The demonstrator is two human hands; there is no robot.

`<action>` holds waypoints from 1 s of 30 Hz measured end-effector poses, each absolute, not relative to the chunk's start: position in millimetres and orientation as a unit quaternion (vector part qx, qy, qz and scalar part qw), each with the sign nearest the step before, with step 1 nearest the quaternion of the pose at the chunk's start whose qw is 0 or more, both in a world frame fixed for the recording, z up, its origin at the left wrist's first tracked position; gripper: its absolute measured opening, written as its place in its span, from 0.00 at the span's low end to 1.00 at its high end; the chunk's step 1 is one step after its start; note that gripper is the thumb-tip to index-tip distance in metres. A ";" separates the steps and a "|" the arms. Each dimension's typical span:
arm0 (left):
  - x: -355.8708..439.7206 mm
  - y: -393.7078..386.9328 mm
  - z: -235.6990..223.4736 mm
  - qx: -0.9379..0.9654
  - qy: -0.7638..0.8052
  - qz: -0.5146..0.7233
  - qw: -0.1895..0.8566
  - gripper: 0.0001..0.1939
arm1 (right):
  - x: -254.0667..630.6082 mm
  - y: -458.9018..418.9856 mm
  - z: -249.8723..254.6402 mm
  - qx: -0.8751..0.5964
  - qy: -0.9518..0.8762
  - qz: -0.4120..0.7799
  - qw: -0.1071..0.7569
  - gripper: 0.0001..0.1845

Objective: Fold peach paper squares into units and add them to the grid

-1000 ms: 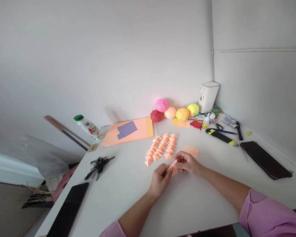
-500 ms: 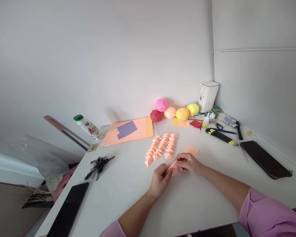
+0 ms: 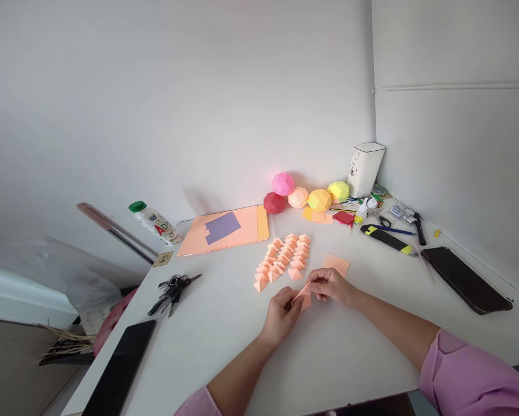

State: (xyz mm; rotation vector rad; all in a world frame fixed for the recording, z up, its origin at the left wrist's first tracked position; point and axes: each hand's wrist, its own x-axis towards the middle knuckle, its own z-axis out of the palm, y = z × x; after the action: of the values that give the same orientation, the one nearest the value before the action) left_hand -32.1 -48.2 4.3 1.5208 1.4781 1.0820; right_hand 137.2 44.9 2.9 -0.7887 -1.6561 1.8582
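Between my two hands is a small piece of peach paper (image 3: pixel 305 301), partly folded, just above the white tabletop. My left hand (image 3: pixel 282 315) pinches its left side between thumb and fingers. At its upper right corner the fingers of my right hand (image 3: pixel 332 285) are closed on it. Just beyond my hands, several folded peach paper pieces (image 3: pixel 281 259) stand in slanting rows. A flat peach sheet (image 3: pixel 336 264) lies behind my right hand, apart from the rows.
Faceted paper balls, one of them pink (image 3: pixel 282 184), rest against the wall. To the right lie a box cutter (image 3: pixel 385 238), a glue bottle (image 3: pixel 360 214) and a dark phone case (image 3: pixel 465 278). Keys (image 3: pixel 173 292), a white bottle (image 3: pixel 155 224) and larger paper sheets (image 3: pixel 190 237) are on the left.
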 end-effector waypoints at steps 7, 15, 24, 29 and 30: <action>-32.2 -47.5 4.1 0.590 0.574 0.423 0.380 0.16 | 136.8 44.7 3.2 -0.297 -0.608 0.687 0.265 0.16; -31.2 -47.5 6.5 0.598 0.572 0.425 0.367 0.15 | 136.3 44.4 4.2 -0.310 -0.590 0.696 0.268 0.14; -32.1 -46.9 4.6 0.590 0.572 0.429 0.376 0.16 | 136.6 43.0 8.3 -0.299 -0.602 0.688 0.274 0.15; -31.5 -46.6 4.4 0.587 0.574 0.432 0.374 0.15 | 136.6 39.7 8.0 -0.285 -0.615 0.681 0.278 0.16; -31.4 -46.6 4.5 0.587 0.574 0.430 0.375 0.16 | 136.6 38.5 8.1 -0.276 -0.620 0.679 0.280 0.15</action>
State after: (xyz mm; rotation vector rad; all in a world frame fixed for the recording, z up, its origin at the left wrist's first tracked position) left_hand -31.4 -46.6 4.5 1.5031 1.4692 1.1019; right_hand 136.6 38.5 8.1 -0.7406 -1.6615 1.8207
